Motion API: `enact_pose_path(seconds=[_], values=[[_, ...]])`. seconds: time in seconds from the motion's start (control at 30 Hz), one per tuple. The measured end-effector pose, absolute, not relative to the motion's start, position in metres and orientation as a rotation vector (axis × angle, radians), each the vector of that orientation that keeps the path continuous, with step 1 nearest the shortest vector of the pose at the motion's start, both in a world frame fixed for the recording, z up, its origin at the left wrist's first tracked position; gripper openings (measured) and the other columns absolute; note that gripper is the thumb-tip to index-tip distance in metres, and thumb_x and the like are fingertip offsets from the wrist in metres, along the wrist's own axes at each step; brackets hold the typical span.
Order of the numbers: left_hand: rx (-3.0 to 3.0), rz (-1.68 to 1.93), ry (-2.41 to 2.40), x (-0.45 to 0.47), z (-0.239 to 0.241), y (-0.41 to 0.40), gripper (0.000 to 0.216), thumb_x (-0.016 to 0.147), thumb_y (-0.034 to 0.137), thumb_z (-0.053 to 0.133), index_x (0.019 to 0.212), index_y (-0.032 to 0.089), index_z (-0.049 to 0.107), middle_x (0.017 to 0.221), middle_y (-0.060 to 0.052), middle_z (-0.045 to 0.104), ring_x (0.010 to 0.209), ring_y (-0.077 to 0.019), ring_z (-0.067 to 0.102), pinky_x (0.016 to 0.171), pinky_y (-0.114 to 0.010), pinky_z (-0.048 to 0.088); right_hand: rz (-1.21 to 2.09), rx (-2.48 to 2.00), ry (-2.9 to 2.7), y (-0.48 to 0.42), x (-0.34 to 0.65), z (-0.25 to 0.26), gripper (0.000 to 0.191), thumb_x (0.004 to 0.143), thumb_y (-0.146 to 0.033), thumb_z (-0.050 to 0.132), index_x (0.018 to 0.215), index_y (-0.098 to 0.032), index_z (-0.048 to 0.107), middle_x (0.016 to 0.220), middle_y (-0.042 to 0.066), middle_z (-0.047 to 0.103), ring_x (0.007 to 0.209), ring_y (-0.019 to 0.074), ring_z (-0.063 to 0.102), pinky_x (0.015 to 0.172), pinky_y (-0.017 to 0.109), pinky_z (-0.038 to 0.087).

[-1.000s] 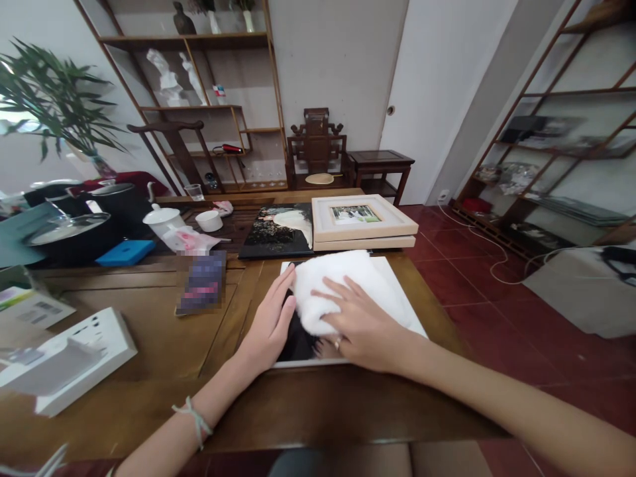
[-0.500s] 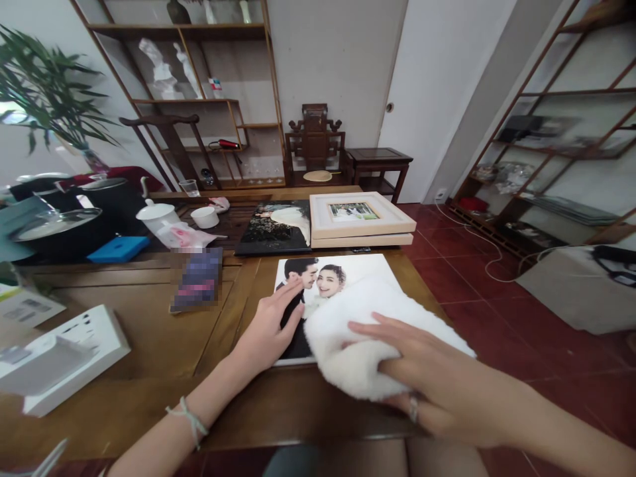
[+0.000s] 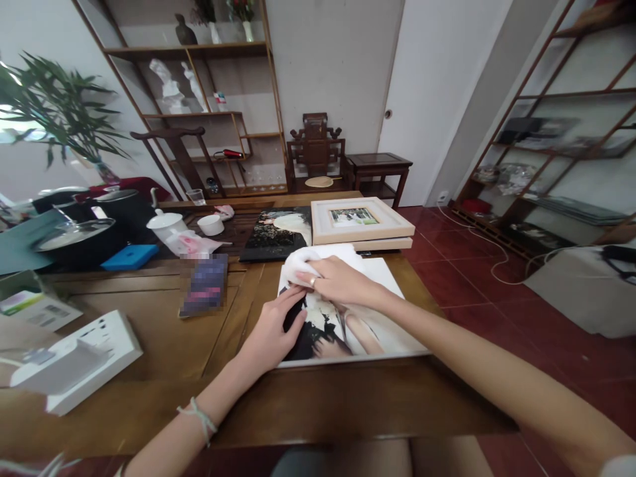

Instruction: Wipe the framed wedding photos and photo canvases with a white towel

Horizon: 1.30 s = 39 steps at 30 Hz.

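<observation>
A large photo panel [image 3: 328,334] with a picture of a couple lies flat on the wooden table. My left hand [image 3: 278,324] rests on its left side, fingers stretched out flat over the dark suit. At the panel's far edge my right hand [image 3: 338,281] grips a fluffy white cloth [image 3: 298,262], bunched up and pressed on the picture. The cloth and my right hand cover the faces in the photo. Fingertips of the two hands are close together near the panel's upper left.
Behind the panel lie a dark photo panel [image 3: 275,235] and stacked light-wood frames [image 3: 362,222]. To the left stand a white power strip [image 3: 94,361], a blue box [image 3: 130,257], a black pot [image 3: 79,242], a white teapot [image 3: 166,225] and a blurred purple packet [image 3: 205,285].
My right hand has carried the cloth from the panel's near right to its far left edge, uncovering the lower picture. My left hand stays on the panel's left side.
</observation>
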<state>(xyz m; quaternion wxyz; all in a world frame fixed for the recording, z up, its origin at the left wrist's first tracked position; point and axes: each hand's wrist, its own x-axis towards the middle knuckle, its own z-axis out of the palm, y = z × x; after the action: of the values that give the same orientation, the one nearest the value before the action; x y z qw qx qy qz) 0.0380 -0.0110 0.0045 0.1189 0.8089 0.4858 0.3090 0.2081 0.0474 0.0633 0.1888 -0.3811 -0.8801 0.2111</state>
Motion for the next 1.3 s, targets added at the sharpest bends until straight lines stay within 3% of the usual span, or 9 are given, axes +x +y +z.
enact_pose_path(seconds=[0.13,0.27,0.67,0.8,0.9,1.0,1.07,1.17,1.3], values=[[2.356,0.900,1.425,0.039,0.006,-0.011,0.034,0.087,0.026,0.046,0.116,0.014,0.059,0.120,-0.012,0.062,0.112,-0.0244,0.057,0.097,-0.041,0.045,0.494,-1.068,-2.528,0.052,0.186,0.062,0.034,0.092,-0.037,0.037,0.082,-0.018,0.062,0.085,0.007,0.067,0.077,0.0211,0.060,0.064,0.027,0.039],[2.354,0.895,1.419,0.038,0.003,-0.010,0.038,0.087,0.028,0.046,0.119,0.011,0.057,0.127,-0.014,0.057,0.121,-0.0250,0.050,0.103,-0.043,0.039,0.451,-1.111,-2.535,0.045,0.210,0.060,0.029,0.092,-0.030,0.038,0.083,-0.018,0.062,0.085,0.007,0.067,0.076,0.0207,0.059,0.067,0.027,0.039],[2.325,0.911,1.422,0.038,0.001,-0.009,0.038,0.089,0.030,0.043,0.123,0.017,0.055,0.133,-0.010,0.053,0.126,-0.0234,0.045,0.106,-0.045,0.036,0.041,-1.411,-2.508,0.020,0.316,0.037,0.030,0.092,-0.026,0.035,0.099,-0.016,0.062,0.111,0.013,0.062,0.097,0.0284,0.058,0.083,0.041,0.044],[2.310,0.906,1.413,0.039,0.001,-0.009,0.039,0.089,0.029,0.043,0.124,0.016,0.054,0.134,-0.010,0.051,0.128,-0.0229,0.042,0.107,-0.044,0.034,0.051,-1.264,-2.647,-0.035,0.313,0.039,0.025,0.082,-0.015,0.042,0.089,-0.019,0.066,0.120,0.014,0.059,0.125,0.0312,0.042,0.099,0.051,0.036],[2.298,0.889,1.420,0.039,0.001,-0.009,0.039,0.089,0.029,0.043,0.124,0.014,0.054,0.135,-0.010,0.051,0.128,-0.0224,0.042,0.108,-0.043,0.033,0.122,-1.128,-2.736,-0.079,0.312,0.047,0.021,0.072,-0.013,0.052,0.081,-0.024,0.068,0.131,0.009,0.052,0.128,0.0317,0.038,0.102,0.052,0.036],[2.291,0.869,1.438,0.039,0.002,-0.009,0.040,0.089,0.031,0.044,0.124,0.014,0.054,0.135,-0.010,0.051,0.128,-0.0223,0.042,0.108,-0.042,0.033,0.246,-1.043,-2.804,-0.100,0.312,0.057,0.032,0.065,-0.010,0.058,0.089,-0.027,0.069,0.135,0.005,0.049,0.128,0.0299,0.038,0.105,0.048,0.035],[2.290,0.861,1.447,0.039,0.003,-0.009,0.040,0.089,0.031,0.045,0.124,0.015,0.054,0.135,-0.010,0.051,0.128,-0.0226,0.043,0.108,-0.043,0.033,0.326,-1.094,-2.785,-0.096,0.313,0.059,0.034,0.069,-0.011,0.057,0.097,-0.028,0.068,0.135,0.004,0.049,0.128,0.0284,0.039,0.104,0.047,0.036],[2.300,0.863,1.435,0.038,0.004,-0.008,0.038,0.089,0.031,0.045,0.123,0.018,0.055,0.134,-0.009,0.052,0.127,-0.0235,0.044,0.107,-0.044,0.034,0.369,-1.198,-2.692,-0.068,0.313,0.054,0.023,0.081,-0.020,0.052,0.097,-0.025,0.068,0.134,0.008,0.050,0.127,0.0289,0.040,0.103,0.049,0.036],[2.314,0.863,1.419,0.036,0.004,-0.008,0.037,0.089,0.031,0.044,0.122,0.020,0.056,0.133,-0.008,0.053,0.126,-0.0241,0.046,0.105,-0.045,0.036,0.209,-1.151,-2.582,-0.012,0.310,0.040,0.025,0.089,-0.030,0.047,0.101,-0.018,0.066,0.125,0.014,0.056,0.124,0.0298,0.043,0.104,0.053,0.030]])
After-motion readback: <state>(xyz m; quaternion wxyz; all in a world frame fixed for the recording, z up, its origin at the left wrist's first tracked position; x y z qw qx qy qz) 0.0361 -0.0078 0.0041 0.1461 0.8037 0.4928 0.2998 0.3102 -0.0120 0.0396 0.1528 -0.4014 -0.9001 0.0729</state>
